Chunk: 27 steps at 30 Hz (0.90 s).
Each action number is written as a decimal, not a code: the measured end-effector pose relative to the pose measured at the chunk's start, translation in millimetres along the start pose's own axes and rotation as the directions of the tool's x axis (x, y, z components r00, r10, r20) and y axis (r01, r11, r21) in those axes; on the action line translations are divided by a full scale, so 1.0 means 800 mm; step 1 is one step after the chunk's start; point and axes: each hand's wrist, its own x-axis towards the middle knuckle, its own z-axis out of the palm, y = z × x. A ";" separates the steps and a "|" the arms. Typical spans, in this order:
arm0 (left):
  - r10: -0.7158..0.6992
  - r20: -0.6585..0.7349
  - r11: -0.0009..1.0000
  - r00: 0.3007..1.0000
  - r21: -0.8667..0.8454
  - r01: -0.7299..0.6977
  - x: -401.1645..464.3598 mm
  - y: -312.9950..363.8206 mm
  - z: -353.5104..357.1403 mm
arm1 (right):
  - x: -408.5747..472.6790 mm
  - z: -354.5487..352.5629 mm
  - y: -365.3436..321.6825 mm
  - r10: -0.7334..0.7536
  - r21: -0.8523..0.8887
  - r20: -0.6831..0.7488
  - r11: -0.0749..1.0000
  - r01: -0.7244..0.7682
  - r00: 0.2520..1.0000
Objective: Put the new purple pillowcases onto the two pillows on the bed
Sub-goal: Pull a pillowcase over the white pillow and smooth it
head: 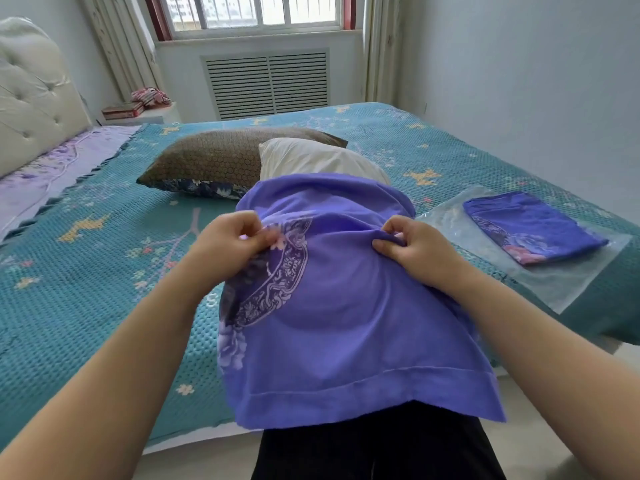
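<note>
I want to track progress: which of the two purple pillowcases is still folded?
The purple pillowcase lying on the clear plastic bag to the right; the other pillowcase is opened over the white pillow, gripped by both hands.

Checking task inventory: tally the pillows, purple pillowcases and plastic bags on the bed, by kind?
Pillows: 2, white pillow partly inside a case, brown patterned pillow behind it
Purple pillowcases: 2, one pinched by left hand and right hand, pillowcase; one folded pillowcase
Plastic bags: 1, clear bag under the folded one
Total: 5
</note>
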 end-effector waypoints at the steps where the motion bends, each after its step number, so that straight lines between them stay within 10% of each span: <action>1: 0.066 -0.090 0.988 0.994 0.144 -0.052 0.004 0.009 0.010 | 0.002 0.008 -0.004 -0.018 -0.028 0.021 0.999 0.018 1.000; 4: 0.131 -0.089 0.964 0.987 0.243 -0.106 0.016 0.030 0.036 | 0.011 0.024 -0.011 -0.006 0.107 0.062 0.994 0.000 0.998; 7: -0.135 0.027 0.987 0.990 -0.079 0.137 0.037 0.012 0.031 | 0.019 0.015 0.009 0.171 0.466 0.016 0.870 -0.159 0.985; 12: -0.289 0.191 0.957 0.938 0.087 0.277 0.040 -0.018 0.034 | 0.024 0.009 0.040 0.192 0.085 0.067 0.977 -0.197 0.979; 18: -0.255 0.619 0.943 0.743 -0.012 0.334 0.015 -0.053 -0.022 | 0.004 -0.022 0.049 0.212 0.221 0.491 0.908 -0.357 0.845; 27: -0.244 0.066 0.940 0.968 -0.231 0.253 0.007 -0.041 0.016 | -0.012 -0.042 0.026 0.494 -0.635 0.477 0.766 -0.103 0.727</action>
